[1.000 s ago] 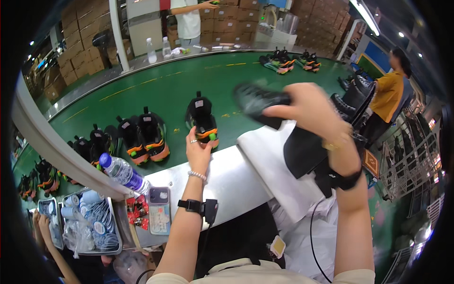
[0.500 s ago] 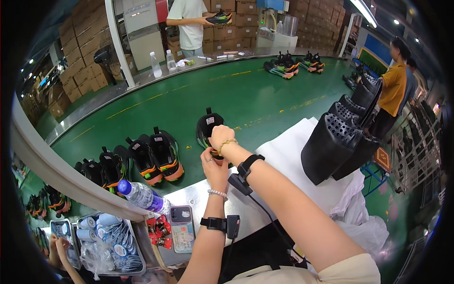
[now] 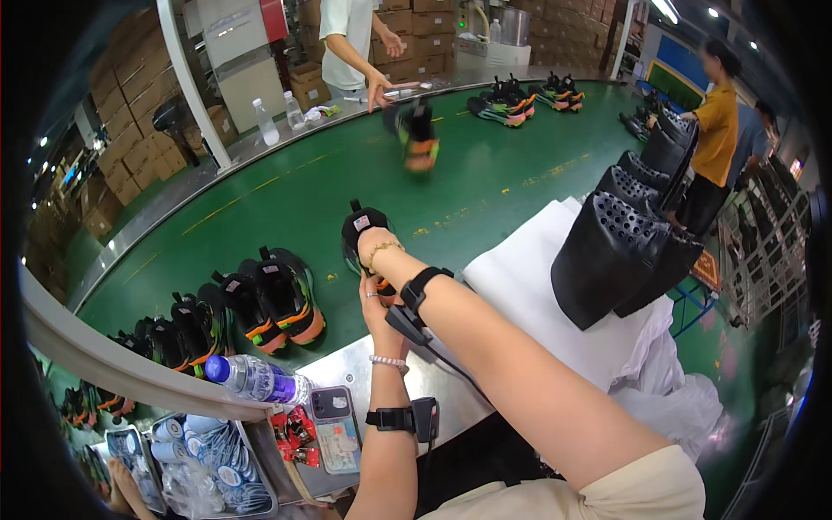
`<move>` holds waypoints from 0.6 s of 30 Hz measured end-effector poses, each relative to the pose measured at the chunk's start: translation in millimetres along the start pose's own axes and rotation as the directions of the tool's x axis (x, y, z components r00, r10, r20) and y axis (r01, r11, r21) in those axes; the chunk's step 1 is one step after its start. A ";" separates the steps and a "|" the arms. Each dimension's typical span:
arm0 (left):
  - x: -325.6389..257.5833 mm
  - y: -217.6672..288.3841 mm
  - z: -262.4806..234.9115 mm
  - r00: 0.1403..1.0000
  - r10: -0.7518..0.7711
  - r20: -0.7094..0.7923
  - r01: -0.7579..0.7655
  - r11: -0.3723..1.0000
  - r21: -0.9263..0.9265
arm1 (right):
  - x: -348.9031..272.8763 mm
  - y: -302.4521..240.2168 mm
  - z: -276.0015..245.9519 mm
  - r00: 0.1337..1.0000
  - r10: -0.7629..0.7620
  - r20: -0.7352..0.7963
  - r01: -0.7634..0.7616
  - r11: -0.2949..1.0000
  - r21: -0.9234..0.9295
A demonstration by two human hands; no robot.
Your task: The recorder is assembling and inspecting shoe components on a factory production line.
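Note:
A black sneaker [image 3: 365,222] with orange and green trim stands on the green belt in front of me, its heel loop pointing away. My left hand [image 3: 379,303] grips its near end from the side, fingers against the upper. Over the shoe's opening lies my right hand [image 3: 378,248], its fingers hidden in or behind the shoe. To the left, a pair of matching sneakers [image 3: 270,299] stands on the belt, with several more behind it. Both my wrists wear black straps with small boxes.
Black perforated shoe-shaped pieces [image 3: 607,251] stand on white sheeting [image 3: 520,269] at right. A water bottle [image 3: 251,378], phone [image 3: 334,429], red packets [image 3: 295,433] and tray of blue-white tags [image 3: 217,464] lie at left. Across the belt, a person's hand [image 3: 378,89] is near blurred sneakers [image 3: 419,139].
The person opposite has brought sneakers from chest height down to the belt, one hand now raised free. My right hand has sunk lower over the sneaker's opening. The view has shifted slightly.

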State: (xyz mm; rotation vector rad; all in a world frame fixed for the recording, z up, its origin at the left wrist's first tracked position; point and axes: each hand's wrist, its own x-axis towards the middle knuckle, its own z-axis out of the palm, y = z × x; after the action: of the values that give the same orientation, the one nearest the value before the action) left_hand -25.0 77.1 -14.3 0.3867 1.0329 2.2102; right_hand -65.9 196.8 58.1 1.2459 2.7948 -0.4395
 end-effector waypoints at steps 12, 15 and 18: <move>21.5 11.7 -6.5 0.864 0.429 0.265 -0.444 0.399 0.803 | -246.8 85.1 -88.4 0.581 -0.531 -0.616 0.778 0.586 0.228; -0.7 16.9 31.8 0.736 0.558 0.382 -0.529 0.123 0.840 | -338.6 152.3 -147.3 0.604 -0.372 -0.705 0.580 0.811 0.069; 17.2 30.8 64.1 0.685 0.426 0.590 -0.672 0.059 0.738 | -379.2 209.5 -180.5 0.479 0.081 -0.874 0.240 0.946 0.219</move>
State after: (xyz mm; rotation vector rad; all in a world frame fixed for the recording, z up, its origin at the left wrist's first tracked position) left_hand -18.6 110.7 50.3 1.8349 2.3062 1.6874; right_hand 356.3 106.4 242.2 1.8286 3.7784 -0.2886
